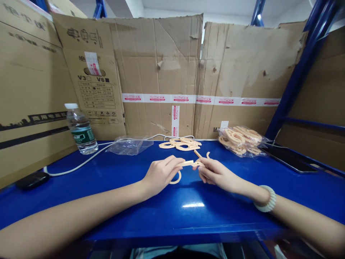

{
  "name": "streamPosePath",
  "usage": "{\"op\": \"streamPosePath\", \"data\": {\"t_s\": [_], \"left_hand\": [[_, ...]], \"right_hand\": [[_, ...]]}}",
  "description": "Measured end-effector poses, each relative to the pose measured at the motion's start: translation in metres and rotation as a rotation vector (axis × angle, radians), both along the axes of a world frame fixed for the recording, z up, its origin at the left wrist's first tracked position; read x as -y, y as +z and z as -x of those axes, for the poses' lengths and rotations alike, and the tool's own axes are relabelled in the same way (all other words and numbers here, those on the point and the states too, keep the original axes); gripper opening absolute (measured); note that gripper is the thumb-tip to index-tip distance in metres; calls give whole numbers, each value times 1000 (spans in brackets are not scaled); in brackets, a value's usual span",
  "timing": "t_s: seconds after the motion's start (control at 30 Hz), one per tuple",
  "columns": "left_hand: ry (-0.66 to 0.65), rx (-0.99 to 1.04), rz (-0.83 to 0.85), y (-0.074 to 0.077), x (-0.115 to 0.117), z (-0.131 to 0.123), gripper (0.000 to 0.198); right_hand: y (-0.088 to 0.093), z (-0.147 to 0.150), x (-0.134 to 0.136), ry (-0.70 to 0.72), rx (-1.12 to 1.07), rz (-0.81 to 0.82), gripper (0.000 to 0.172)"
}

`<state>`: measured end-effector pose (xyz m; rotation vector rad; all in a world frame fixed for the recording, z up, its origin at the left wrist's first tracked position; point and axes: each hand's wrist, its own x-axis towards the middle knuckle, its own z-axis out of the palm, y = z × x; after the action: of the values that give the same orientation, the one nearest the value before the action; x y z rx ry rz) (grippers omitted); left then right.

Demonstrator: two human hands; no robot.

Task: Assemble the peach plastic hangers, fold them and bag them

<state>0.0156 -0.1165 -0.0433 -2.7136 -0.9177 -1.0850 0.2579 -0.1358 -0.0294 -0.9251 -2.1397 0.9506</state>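
My left hand (161,174) pinches a pale wooden-coloured piece (187,163) between thumb and fingers, above the middle of the blue table. A curved part of the same colour (176,178) shows below its fingers. My right hand (218,173) is closed on another pale piece (198,164), whose end meets or nearly touches the left one. A straight end and a small hook (208,155) stick up beyond the right fingers. Behind the hands lies a loose pile of pale ring-shaped pieces (183,144).
A plastic bag of similar pieces (241,140) sits at the back right, beside a dark tablet (289,159). At the left are a water bottle (82,133), a black object (32,180), a white cable (78,167) and clear plastic (129,145). Cardboard (156,72) walls the back.
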Motion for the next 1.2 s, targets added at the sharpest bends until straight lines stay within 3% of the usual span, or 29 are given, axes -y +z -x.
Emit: {"op": "streamPosePath", "data": {"t_s": [0.2, 0.5, 0.7, 0.9, 1.1, 1.2], "left_hand": [[40, -153, -145, 3, 3, 0, 34], [78, -251, -156, 2, 1, 0, 35], [87, -243, -160, 2, 1, -1, 34], [109, -283, -239, 2, 0, -1, 34], [165, -483, -331, 10, 4, -5, 37], [168, -543, -379, 13, 6, -6, 40]], "right_hand": [[3, 0, 2, 52, -1, 7, 30], [2, 0, 1, 12, 43, -37, 23], [-4, -1, -3, -14, 17, -19, 28], [3, 2, -1, -16, -107, 79, 35], [3, 3, 1, -106, -12, 89, 40], [2, 3, 1, -129, 32, 20, 40]]}}
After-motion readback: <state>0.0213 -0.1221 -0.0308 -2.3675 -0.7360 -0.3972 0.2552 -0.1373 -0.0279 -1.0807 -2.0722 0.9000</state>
